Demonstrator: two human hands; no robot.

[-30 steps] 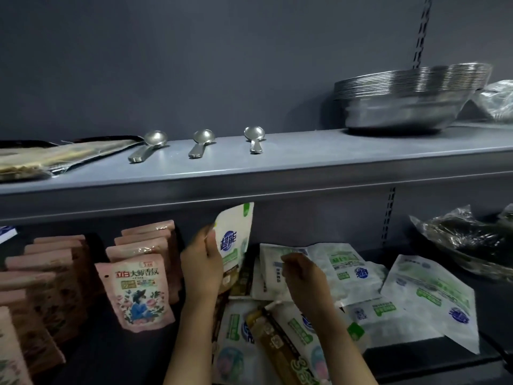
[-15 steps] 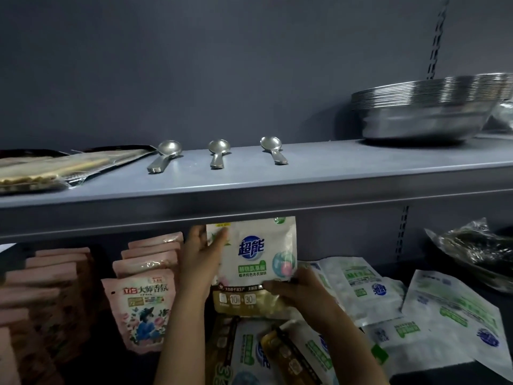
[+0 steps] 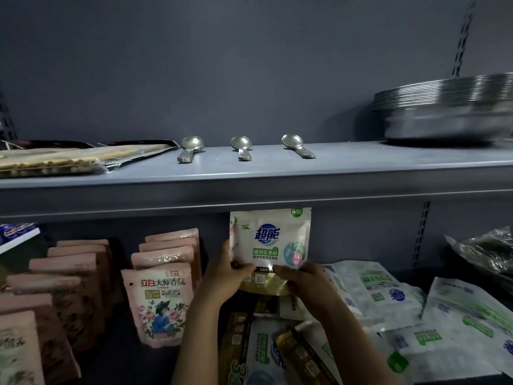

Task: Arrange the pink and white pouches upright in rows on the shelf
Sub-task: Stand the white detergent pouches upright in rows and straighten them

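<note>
A white pouch with blue lettering and a gold bottom band stands upright, facing me, in the middle of the lower shelf. My left hand grips its lower left edge and my right hand grips its lower right edge. Left of it stand rows of pink pouches, upright, with another pink row further left. More white pouches lie flat in a loose pile to the right and below my hands.
The upper shelf hangs just above the held pouch and carries three metal spoons, a stack of steel bowls and a flat packet. A crinkled plastic bag sits at the far right.
The white pouch has been turned to face me and set upright between both hands. My right hand moved from the flat pile onto its lower right edge. The camera shifted left.
</note>
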